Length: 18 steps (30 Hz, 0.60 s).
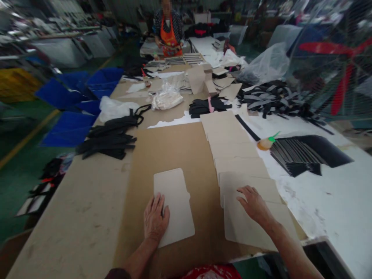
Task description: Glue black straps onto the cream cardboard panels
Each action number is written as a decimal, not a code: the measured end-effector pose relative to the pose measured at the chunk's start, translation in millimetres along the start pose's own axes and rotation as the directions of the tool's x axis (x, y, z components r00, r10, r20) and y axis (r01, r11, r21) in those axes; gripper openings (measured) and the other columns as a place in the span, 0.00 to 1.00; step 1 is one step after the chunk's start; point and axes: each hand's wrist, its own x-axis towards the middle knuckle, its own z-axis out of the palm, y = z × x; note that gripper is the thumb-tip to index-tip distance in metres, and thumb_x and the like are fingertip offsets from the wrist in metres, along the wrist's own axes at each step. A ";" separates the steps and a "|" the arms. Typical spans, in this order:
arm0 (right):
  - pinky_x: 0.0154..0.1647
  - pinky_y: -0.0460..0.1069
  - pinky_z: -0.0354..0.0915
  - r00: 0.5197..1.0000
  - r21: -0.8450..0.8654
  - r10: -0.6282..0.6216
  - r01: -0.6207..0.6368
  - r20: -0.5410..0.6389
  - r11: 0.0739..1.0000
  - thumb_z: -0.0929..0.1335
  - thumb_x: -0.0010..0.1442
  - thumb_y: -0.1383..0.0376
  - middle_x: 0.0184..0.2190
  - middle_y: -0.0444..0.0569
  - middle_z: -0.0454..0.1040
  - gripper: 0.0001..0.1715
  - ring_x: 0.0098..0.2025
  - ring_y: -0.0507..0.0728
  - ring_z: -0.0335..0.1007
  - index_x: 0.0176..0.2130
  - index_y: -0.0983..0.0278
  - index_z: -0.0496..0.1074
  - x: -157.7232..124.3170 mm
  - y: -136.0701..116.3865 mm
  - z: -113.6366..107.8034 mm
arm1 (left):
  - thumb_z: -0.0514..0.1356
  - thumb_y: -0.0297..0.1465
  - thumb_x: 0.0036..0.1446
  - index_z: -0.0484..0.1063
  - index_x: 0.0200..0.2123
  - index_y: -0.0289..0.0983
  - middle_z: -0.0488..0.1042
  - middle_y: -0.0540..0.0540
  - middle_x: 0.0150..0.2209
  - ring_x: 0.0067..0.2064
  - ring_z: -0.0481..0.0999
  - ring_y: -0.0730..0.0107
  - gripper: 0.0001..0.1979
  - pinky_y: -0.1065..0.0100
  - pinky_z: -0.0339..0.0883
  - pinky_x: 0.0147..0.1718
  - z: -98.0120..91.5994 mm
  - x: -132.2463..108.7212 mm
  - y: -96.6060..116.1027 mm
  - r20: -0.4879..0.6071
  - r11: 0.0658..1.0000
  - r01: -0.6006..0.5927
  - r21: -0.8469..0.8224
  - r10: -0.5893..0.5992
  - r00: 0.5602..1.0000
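My left hand (155,219) lies flat, fingers stretched, on the lower left edge of a pale rounded card piece (176,201) resting on a brown cardboard sheet (171,155). My right hand (253,203) rests open on the nearest sheet of a row of overlapping beige card pieces (235,155) that runs away from me along the sheet's right side. Neither hand grips anything.
A fanned stack of black pieces (302,155) and a small orange glue bottle (265,143) lie right of the row. Black straps (112,135) are heaped at left, more black strips (273,99) at far right. A person in an orange apron (169,31) works at the far end. Blue bins (78,97) stand on the floor.
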 end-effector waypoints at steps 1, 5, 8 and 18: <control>0.54 0.56 0.62 0.998 0.099 -0.063 0.063 -0.006 0.993 0.63 0.63 0.62 0.49 0.58 0.72 0.18 0.52 0.62 0.66 0.51 0.63 0.71 4.1 -21.6 17.0 | 0.53 0.34 0.63 0.66 0.61 0.37 0.66 0.42 0.64 0.67 0.58 0.52 0.24 0.50 0.56 0.63 -0.6 -0.4 0.2 0.011 1.000 0.005 0.000 -0.005 1.000; 0.57 0.56 0.63 0.993 0.368 -0.115 0.094 0.035 0.925 0.64 0.61 0.59 0.56 0.59 0.68 0.26 0.56 0.63 0.66 0.57 0.64 0.67 14.3 -115.6 91.1 | 0.52 0.33 0.63 0.65 0.62 0.38 0.63 0.44 0.66 0.67 0.58 0.52 0.24 0.51 0.57 0.62 -1.6 -1.8 -0.2 0.028 1.000 0.023 0.002 -0.023 0.999; 0.61 0.58 0.58 1.000 0.424 0.011 -0.004 -0.013 0.906 0.66 0.57 0.61 0.56 0.60 0.68 0.26 0.59 0.66 0.62 0.54 0.65 0.69 18.3 -161.2 127.8 | 0.52 0.32 0.64 0.66 0.61 0.38 0.63 0.44 0.66 0.67 0.58 0.52 0.23 0.51 0.58 0.62 -1.4 -3.5 -1.1 0.022 0.999 0.031 -0.012 -0.031 0.999; 0.42 0.54 0.69 0.995 0.485 0.103 -0.099 0.018 0.869 0.63 0.56 0.58 0.38 0.53 0.78 0.12 0.40 0.62 0.75 0.39 0.58 0.70 31.0 -201.6 140.8 | 0.52 0.29 0.62 0.63 0.64 0.41 0.62 0.46 0.67 0.68 0.57 0.57 0.26 0.54 0.60 0.61 2.9 -12.8 -7.9 -0.006 0.996 0.057 -0.075 -0.058 0.998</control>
